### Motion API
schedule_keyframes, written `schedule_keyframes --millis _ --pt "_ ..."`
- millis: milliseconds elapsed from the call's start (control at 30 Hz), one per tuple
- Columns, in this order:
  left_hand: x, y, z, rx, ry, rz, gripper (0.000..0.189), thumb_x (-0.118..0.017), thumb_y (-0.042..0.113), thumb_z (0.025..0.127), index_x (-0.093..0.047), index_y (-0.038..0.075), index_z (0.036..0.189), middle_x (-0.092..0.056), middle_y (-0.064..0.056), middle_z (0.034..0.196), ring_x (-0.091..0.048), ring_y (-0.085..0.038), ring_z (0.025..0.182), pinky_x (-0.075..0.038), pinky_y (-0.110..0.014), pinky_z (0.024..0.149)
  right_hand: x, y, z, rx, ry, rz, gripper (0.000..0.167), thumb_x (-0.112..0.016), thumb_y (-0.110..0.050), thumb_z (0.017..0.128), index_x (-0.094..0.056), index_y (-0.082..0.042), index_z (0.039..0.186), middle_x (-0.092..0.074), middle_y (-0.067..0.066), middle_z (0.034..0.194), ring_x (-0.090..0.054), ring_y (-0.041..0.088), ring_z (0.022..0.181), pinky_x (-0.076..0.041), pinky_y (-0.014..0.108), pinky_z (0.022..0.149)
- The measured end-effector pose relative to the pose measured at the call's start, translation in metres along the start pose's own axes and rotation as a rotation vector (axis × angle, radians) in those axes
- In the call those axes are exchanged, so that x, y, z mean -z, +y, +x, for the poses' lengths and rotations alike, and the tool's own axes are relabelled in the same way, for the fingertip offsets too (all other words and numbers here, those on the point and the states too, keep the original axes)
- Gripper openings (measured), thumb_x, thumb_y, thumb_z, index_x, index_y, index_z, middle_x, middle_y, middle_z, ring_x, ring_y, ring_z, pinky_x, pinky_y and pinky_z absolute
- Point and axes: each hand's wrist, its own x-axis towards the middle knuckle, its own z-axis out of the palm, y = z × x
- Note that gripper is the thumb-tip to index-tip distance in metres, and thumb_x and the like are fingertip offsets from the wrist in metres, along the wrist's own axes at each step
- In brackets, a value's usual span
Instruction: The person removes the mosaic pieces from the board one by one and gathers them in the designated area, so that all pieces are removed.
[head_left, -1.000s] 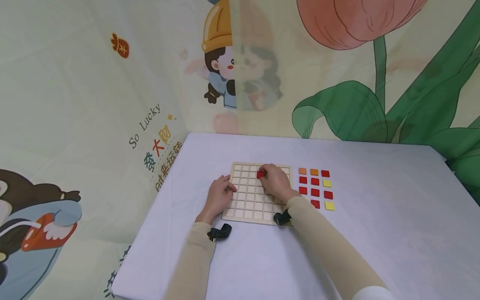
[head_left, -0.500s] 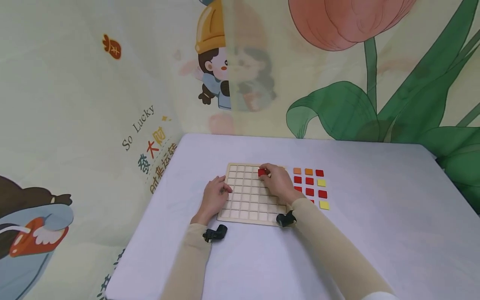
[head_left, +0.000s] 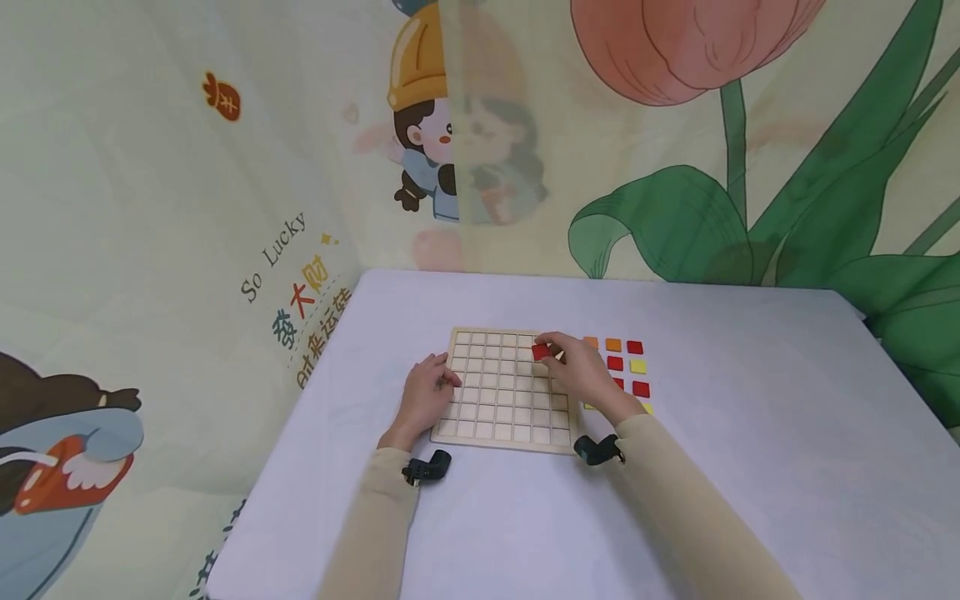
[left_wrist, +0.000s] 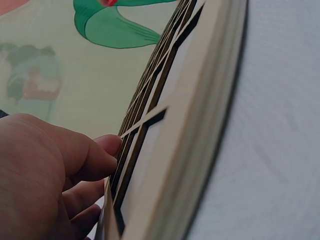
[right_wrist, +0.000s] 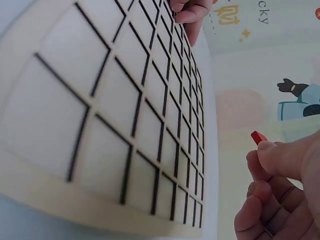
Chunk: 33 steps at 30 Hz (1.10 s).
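Observation:
A wooden grid board (head_left: 490, 411) with square cells lies on the white-covered table. My right hand (head_left: 585, 372) pinches a small red square tile (head_left: 540, 352) between thumb and fingers over the board's far right part. In the right wrist view the red tile (right_wrist: 258, 137) sticks out past the fingertips, above the level of the board. My left hand (head_left: 424, 396) rests at the board's left edge with relaxed fingers. The left wrist view shows the left thumb and fingers (left_wrist: 102, 165) right at the board's edge.
Right of the board, loose tiles lie in rows: orange (head_left: 613, 344), red (head_left: 635, 347) and yellow (head_left: 638, 366). My right hand and forearm cover some of them. A printed curtain (head_left: 652, 225) hangs behind the table (head_left: 750, 400).
The right hand has moved right across the board with the red tile still pinched. The left hand stays at the left edge. The head view has shifted slightly right.

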Motion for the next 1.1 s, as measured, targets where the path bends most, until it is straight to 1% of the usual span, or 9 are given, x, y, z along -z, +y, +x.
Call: schedule_keyframes --millis 233,400,533,667,800,900,1100 --pt "-0.001 -0.002 0.001 -0.005 0.008 0.004 0.018 -0.055 0.002 0.09 -0.068 0.01 0.082 -0.048 -0.015 0.146 -0.029 -0.034 0.144 -0.014 -0.047 0.122 0.004 0.016 -0.023 -0.009 0.064 0.031 0.034 -0.067 -0.012 0.09 -0.058 -0.012 0.124 -0.062 0.005 0.098 -0.053 0.021 0.077 -0.049 0.024 0.057" --pt "-0.001 -0.001 0.0 -0.007 0.011 0.01 0.019 -0.054 0.001 0.09 -0.068 0.01 0.082 -0.048 -0.014 0.147 -0.029 -0.033 0.144 -0.013 -0.047 0.123 0.011 0.026 -0.038 -0.02 0.113 0.04 0.033 -0.069 -0.011 0.089 -0.059 -0.012 0.121 -0.061 0.005 0.097 -0.052 0.021 0.075 -0.047 0.023 0.054" --pt "-0.001 -0.001 0.0 -0.014 0.014 0.015 0.018 -0.054 0.0 0.09 -0.067 0.01 0.081 -0.048 -0.016 0.146 -0.03 -0.035 0.144 -0.013 -0.049 0.122 0.016 0.034 -0.048 -0.039 0.148 0.05 0.033 -0.068 -0.01 0.09 -0.061 -0.012 0.122 -0.06 0.006 0.097 -0.051 0.021 0.075 -0.047 0.023 0.054" --pt "-0.001 -0.002 0.002 0.002 0.004 0.019 0.018 -0.054 0.002 0.09 -0.067 0.01 0.082 -0.047 -0.014 0.147 -0.028 -0.033 0.144 -0.011 -0.046 0.123 0.018 0.043 -0.057 -0.05 0.179 0.052 0.033 -0.067 -0.008 0.091 -0.062 -0.012 0.124 -0.061 0.007 0.095 -0.05 0.021 0.074 -0.045 0.023 0.053" --pt "-0.002 -0.004 0.003 0.009 0.002 0.023 0.018 -0.053 0.003 0.09 -0.067 0.011 0.083 -0.047 -0.013 0.147 -0.028 -0.032 0.145 -0.011 -0.045 0.123 0.019 0.052 -0.066 -0.063 0.204 0.058 0.034 -0.066 -0.009 0.091 -0.061 -0.011 0.125 -0.062 0.008 0.095 -0.052 0.022 0.073 -0.048 0.022 0.052" --pt "-0.003 -0.005 0.003 0.007 0.003 0.026 0.018 -0.053 0.003 0.09 -0.067 0.011 0.083 -0.047 -0.013 0.147 -0.029 -0.032 0.145 -0.011 -0.045 0.123 0.019 0.056 -0.072 -0.09 0.222 0.069 0.035 -0.066 -0.01 0.092 -0.06 -0.012 0.127 -0.062 0.009 0.098 -0.053 0.022 0.075 -0.05 0.02 0.053" --pt "-0.003 -0.005 0.003 -0.01 0.013 0.039 0.017 -0.054 0.003 0.09 -0.067 0.011 0.083 -0.048 -0.014 0.146 -0.03 -0.033 0.144 -0.013 -0.047 0.123 0.024 0.063 -0.082 -0.128 0.268 0.083 0.038 -0.067 -0.011 0.092 -0.059 -0.009 0.129 -0.062 0.01 0.101 -0.052 0.023 0.08 -0.049 0.017 0.054"
